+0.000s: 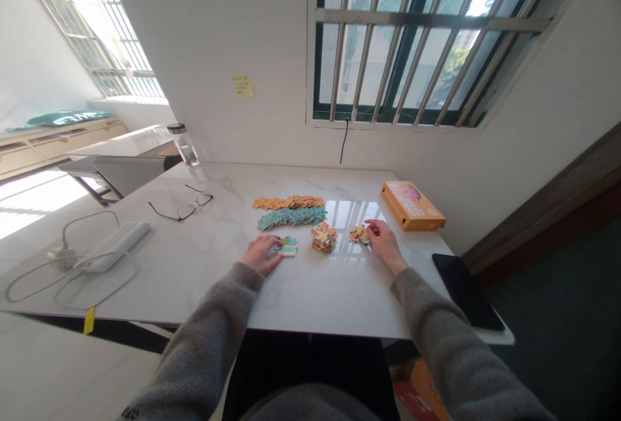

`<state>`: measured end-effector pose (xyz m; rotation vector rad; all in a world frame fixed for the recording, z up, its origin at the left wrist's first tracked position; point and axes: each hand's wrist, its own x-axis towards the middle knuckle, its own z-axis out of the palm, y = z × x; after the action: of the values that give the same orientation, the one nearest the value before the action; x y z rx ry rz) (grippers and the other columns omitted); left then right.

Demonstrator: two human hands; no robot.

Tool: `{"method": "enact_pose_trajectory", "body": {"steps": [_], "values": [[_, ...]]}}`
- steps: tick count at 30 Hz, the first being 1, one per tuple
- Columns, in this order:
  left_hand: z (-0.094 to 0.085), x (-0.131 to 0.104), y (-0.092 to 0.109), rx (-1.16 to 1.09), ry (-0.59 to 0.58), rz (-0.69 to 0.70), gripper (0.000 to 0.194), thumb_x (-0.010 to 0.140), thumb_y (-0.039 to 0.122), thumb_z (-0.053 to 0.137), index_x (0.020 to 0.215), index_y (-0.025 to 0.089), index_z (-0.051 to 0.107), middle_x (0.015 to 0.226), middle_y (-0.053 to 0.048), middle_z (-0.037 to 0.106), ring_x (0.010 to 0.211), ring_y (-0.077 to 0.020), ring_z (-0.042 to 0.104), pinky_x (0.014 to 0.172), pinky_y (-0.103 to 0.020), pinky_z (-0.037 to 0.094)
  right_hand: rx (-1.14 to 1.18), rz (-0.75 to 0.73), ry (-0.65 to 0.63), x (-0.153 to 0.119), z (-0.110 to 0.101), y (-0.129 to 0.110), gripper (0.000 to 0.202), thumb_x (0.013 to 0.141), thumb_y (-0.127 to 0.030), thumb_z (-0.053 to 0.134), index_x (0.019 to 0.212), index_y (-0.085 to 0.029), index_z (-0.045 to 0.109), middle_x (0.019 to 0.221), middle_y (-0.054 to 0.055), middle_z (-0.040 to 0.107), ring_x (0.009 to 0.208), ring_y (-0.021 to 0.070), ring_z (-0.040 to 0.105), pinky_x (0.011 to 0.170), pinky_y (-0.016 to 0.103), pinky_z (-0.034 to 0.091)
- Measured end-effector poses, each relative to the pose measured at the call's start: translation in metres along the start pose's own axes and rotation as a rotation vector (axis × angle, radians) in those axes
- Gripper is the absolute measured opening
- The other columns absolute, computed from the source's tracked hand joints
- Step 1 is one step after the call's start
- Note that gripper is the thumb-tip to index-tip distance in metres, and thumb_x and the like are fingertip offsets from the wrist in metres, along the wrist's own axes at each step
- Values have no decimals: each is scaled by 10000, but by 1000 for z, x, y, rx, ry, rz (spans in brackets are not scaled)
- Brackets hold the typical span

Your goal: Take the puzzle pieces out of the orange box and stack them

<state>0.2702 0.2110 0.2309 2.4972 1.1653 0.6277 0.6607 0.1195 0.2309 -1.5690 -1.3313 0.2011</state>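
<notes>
My left hand [262,254] rests on the table, its thumb and fingers closed on the left edge of a small stack of green, blue and cream jigsaw puzzle pieces [289,247]. My right hand [384,244] is at a small cluster of yellow and multicoloured puzzle pieces [358,235], fingertips pinched at its right side. Between the hands stands a taller pile of mixed puzzle pieces [323,238]. Farther back lie a row of teal pieces [292,216] and, behind it, a row of orange pieces [288,202].
An orange box [412,205] is at the right rear of the white table [325,298], with a black tablet [466,291] nearer the right edge. To the left are glasses [186,211], a white power strip [114,246] with looping cables, and a clear bottle [184,146] by the wall.
</notes>
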Motion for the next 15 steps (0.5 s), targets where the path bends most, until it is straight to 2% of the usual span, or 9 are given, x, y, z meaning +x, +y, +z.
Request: {"method": "enact_pose_trajectory", "body": {"steps": [3, 6, 10, 13, 15], "values": [[0, 0, 0, -1, -5, 4, 256, 829, 394, 580, 1039, 257, 632, 1271, -49, 631, 1199, -303, 510, 1010, -503, 389, -161, -88, -20, 0, 3, 4, 270, 859, -294, 500, 1019, -169, 678, 851, 70, 602, 756, 209, 583, 770, 383, 511], [-1, 0, 1, 0, -10, 1, 263, 834, 403, 574, 1045, 257, 633, 1274, -51, 628, 1203, -306, 505, 1012, -509, 388, -333, -129, -65, -2, 5, 4, 291, 881, -298, 499, 1063, -171, 688, 892, 98, 624, 880, 257, 570, 869, 424, 477], [-2, -1, 2, 2, -2, -2, 261, 835, 403, 569, 1043, 261, 639, 1271, -47, 630, 1198, -301, 512, 1021, -501, 390, -516, -151, -146, -9, 6, -2, 407, 917, -396, 524, 1258, -205, 635, 1133, 135, 634, 1076, 305, 535, 950, 457, 434], [-2, -1, 3, 4, 5, 1, 260, 834, 403, 570, 1040, 261, 641, 1268, -48, 631, 1195, -294, 515, 1017, -486, 397, -599, -214, -250, -15, 7, -11, 461, 947, -454, 499, 1377, -298, 553, 1352, 127, 548, 1235, 323, 466, 983, 484, 404], [-1, -1, 2, 6, 10, 3, 264, 832, 401, 571, 1044, 259, 639, 1269, -53, 629, 1191, -290, 516, 1013, -480, 398, -622, -271, -333, -18, 8, -16, 422, 966, -445, 475, 1373, -360, 549, 1409, 103, 517, 1281, 318, 440, 1001, 505, 379]]}}
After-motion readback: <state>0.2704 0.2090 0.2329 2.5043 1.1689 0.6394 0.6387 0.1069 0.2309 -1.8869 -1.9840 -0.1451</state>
